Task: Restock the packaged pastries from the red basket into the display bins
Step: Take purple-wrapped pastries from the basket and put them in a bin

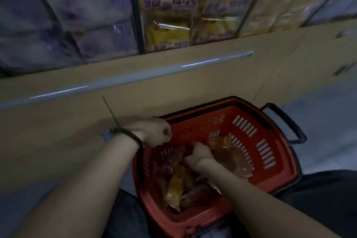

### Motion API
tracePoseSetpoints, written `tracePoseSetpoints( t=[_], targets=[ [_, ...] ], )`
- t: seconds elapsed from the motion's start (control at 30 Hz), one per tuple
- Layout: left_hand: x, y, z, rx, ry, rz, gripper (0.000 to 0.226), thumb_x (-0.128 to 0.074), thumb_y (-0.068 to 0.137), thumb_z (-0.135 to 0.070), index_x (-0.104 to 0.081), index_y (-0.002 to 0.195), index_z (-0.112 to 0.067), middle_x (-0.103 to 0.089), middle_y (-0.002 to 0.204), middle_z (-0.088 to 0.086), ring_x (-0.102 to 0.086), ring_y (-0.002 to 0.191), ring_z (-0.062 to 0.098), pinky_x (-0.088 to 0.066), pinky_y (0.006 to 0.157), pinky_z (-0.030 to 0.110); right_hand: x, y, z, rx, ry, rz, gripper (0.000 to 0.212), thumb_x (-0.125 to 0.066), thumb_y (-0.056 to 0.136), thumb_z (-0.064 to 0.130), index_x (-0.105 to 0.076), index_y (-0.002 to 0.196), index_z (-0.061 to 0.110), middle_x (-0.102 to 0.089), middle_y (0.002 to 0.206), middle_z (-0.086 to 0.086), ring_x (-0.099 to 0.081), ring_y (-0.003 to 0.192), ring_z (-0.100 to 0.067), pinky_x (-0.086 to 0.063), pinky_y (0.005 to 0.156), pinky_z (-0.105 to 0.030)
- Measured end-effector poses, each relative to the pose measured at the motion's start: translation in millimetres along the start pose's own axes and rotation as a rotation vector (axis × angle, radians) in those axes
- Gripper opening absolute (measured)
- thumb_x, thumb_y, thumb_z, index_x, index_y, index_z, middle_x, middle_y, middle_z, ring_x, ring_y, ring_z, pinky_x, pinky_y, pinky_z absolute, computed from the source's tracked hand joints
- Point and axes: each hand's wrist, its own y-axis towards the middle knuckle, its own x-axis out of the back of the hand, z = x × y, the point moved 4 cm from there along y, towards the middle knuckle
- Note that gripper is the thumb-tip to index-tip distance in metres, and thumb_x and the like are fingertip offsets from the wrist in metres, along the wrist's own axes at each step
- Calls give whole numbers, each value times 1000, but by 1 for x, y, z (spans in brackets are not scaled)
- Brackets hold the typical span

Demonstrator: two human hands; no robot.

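The red basket (pixel 274 141) stands on the floor in front of me, low in the view. Several packaged pastries lie in it, among them a yellow pack (pixel 178 185) and a purple pack (pixel 170 160). My right hand (pixel 199 153) is down inside the basket and grips an orange-brown pack (pixel 229 156). My left hand (pixel 154 131) hovers over the basket's left rim with its fingers curled and nothing in it. Above, the display bins hold yellow packs (pixel 170 7) in the middle and purple-white packs (pixel 73 25) at the left.
A beige cabinet front (pixel 173 87) with a pale rail (pixel 135 75) runs below the bins. The basket's black handle (pixel 287 123) sticks out to the right. Grey floor (pixel 328 114) lies to the right. My dark-trousered knees flank the basket.
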Motion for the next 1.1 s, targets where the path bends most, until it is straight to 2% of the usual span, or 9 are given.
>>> tracePoseSetpoints(
  t=[0.23, 0.37, 0.47, 0.57, 0.67, 0.77, 0.87, 1.0, 1.1],
  targets=[
    [-7, 4, 16, 105, 18, 134, 41, -53, 110, -40, -60, 146, -21, -52, 156, 3, -53, 136, 21, -42, 91, 24, -70, 33, 3, 40, -417, 101, 48, -38, 107, 21, -42, 155, 20, -15, 167, -29, -40, 143, -43, -39, 115, -43],
    [-9, 7, 18, 120, -20, 165, 47, -61, 105, -44, -58, 146, -22, -65, 141, 5, -65, 97, 13, -45, 62, 20, -64, 45, -2, 88, -526, 106, 50, -34, 109, 27, -34, 159, 28, -8, 170, -27, -8, 156, -48, -20, 125, -55],
    [-11, 10, 20, 108, -27, 133, 71, -84, 87, -45, -54, 149, -24, -64, 139, 0, -65, 118, 19, -50, 81, 24, -40, 47, 12, 180, -476, 173, 59, -51, 103, 47, -34, 159, 37, -8, 171, -20, 0, 155, -49, -13, 125, -54],
    [-11, 10, 19, 89, -59, 81, 90, -94, 75, -46, -50, 151, -28, -58, 143, -3, -59, 127, 21, -51, 96, 28, -1, 42, 27, 295, -311, 162, 65, -71, 93, 48, -47, 152, 35, -40, 159, -11, -30, 147, -39, -30, 117, -41],
    [-14, 13, 13, 60, -120, 31, 67, -92, 76, -49, -61, 132, -29, -66, 120, -8, -63, 109, 16, -51, 80, 27, 36, 29, 35, 305, -198, 241, 51, -73, 94, 41, -60, 139, 19, -66, 133, -6, -60, 123, -26, -47, 99, -32],
    [-15, 14, 9, 2, -261, -89, 33, -88, 80, -48, -67, 98, -30, -69, 88, -13, -67, 91, 14, -50, 71, 27, 76, 7, 39, 311, -102, 212, 41, -79, 90, 43, -62, 121, 23, -68, 117, 2, -65, 109, -18, -50, 88, -29],
    [-11, 9, -1, -37, -429, -175, 45, -86, 74, -62, -72, 106, -33, -77, 100, -15, -72, 98, 8, -59, 94, 38, 114, -21, 37, 305, -116, 100, 51, -76, 93, 45, -62, 134, 19, -67, 126, 0, -64, 115, -19, -52, 94, -30],
    [3, -5, -26, -12, -509, -325, 66, -81, 63, -82, -72, 110, -37, -77, 100, -19, -72, 97, 6, -59, 89, 33, 169, -62, 27, 354, 58, -174, 35, -69, 98, 34, -67, 129, 17, -71, 123, -2, -66, 113, -17, -53, 95, -32],
    [20, -23, -52, -102, -674, -364, 45, -87, 79, -55, -76, 118, -34, -81, 104, -17, -76, 100, 7, -61, 91, 32, 200, -90, 13, 273, 551, -275, 28, -66, 100, 24, -61, 128, 20, -65, 120, -5, -69, 102, -16, -61, 91, -45]
  ],
)
